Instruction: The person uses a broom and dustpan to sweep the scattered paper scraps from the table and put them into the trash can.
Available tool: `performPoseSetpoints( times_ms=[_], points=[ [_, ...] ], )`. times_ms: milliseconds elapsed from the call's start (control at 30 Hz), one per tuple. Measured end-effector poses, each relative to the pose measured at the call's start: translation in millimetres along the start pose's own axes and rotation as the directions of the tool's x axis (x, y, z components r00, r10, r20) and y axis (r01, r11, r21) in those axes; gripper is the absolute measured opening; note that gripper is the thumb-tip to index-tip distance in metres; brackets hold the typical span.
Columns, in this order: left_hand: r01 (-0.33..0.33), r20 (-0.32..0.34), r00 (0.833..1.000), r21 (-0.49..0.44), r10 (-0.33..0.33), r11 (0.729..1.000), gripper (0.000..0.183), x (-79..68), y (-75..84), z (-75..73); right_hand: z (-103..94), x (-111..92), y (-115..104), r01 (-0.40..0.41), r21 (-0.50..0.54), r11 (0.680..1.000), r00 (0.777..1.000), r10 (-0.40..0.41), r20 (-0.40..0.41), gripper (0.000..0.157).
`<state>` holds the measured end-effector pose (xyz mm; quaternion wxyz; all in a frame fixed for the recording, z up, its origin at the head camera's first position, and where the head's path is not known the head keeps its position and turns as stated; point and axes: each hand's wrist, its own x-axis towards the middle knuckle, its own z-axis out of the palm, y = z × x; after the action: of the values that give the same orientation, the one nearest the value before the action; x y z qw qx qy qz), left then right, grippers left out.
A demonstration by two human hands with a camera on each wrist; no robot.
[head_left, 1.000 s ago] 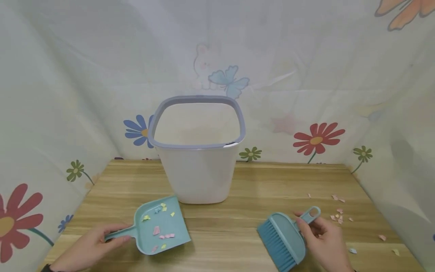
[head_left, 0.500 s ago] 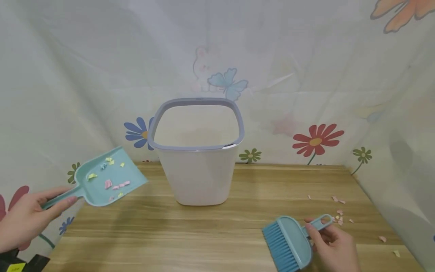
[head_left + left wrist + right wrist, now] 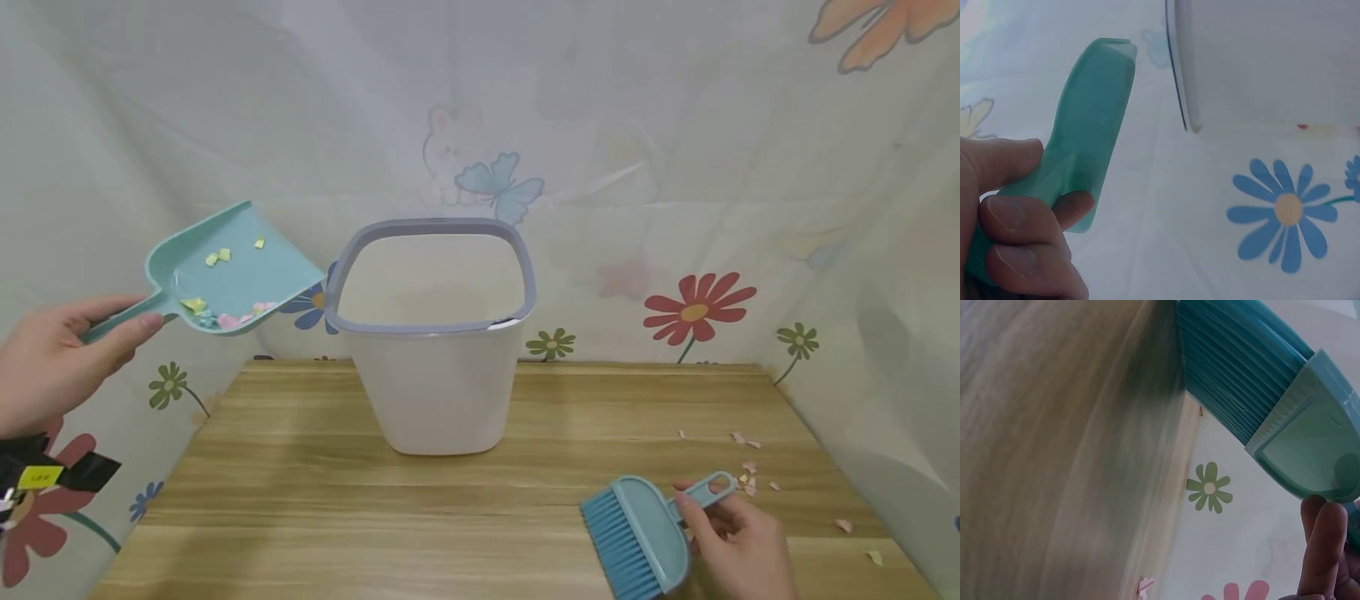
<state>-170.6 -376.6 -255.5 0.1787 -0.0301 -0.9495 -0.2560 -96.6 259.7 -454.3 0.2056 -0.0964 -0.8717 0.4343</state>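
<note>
At the far left, above the edge of a wood-grained tabletop [image 3: 337,525], a teal plastic dustpan [image 3: 243,271] is held aloft by its slim handle, which is pinched between the thumb and curled fingers of the left hand [image 3: 71,354]. The smooth, scoop-shaped pan is tilted, and small crumpled yellow, pink and blue scraps [image 3: 193,306] are gathered mainly along its lower side. The flat lip is turned towards a tapered, off-white bin [image 3: 435,392], by which the middle of the table is occupied; its rounded-square mouth is edged by a grey-blue rim [image 3: 420,327]. Further right, a matching brush [image 3: 656,525] with a smooth rounded back and straight, ribbed-looking bristles is gripped at its looped handle by the right hand [image 3: 746,554], low over the wood. Beyond it, pale pink and yellow bits [image 3: 750,487] are scattered on the grain. The whole is backed by a creased, slightly glossy sheet [image 3: 675,108] printed with flowers.
</note>
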Motion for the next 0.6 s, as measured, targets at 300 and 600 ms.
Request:
performPoseSetpoints(
  times_ms=[300, 600],
  points=[
    [-0.067, 0.016, 0.998, -0.067, 0.069, 0.995, 0.052, 36.2, 52.2, 15.4, 2.3, 1, 4, 0.021, 0.022, 1.0, 1.0, -0.021, -0.004, 0.014],
    [-0.25, 0.023, 0.966, -0.161, 0.257, 0.955, 0.042, 57.8, 100.8, 49.8, 0.6, 0, 1, -0.017, -0.017, 1.0, 1.0, 0.017, -0.002, 0.016]
  ],
)
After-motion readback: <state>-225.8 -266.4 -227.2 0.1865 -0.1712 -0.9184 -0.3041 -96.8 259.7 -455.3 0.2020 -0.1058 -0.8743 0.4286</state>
